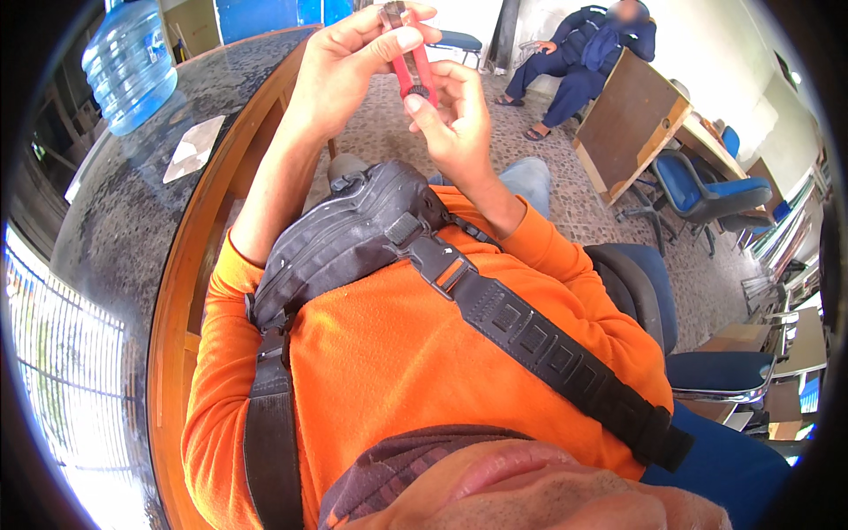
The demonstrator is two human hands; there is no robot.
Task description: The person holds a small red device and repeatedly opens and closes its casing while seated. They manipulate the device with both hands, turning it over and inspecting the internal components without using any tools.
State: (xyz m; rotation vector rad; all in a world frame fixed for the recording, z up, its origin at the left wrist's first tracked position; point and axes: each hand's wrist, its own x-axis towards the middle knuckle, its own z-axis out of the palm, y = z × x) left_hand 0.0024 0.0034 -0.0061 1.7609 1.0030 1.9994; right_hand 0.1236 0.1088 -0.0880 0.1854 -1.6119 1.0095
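Pebbly floor stretches past a dark table at 9 o'clock, a blue jug at 10 and a seated person at 1, while at 12 o'clock both hands, left above right, pinch a red item.

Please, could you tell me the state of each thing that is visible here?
Left hand: pinching the red item near its upper end
Right hand: pinching its lower end
Red item: held up between both hands
Black bag: worn, strapped across the front
Strap buckle: fastened
Blue bottle: upright on the table; fill level unclear
Pale sheet: lying flat
Blue swivel chair: unoccupied
Other person: seated
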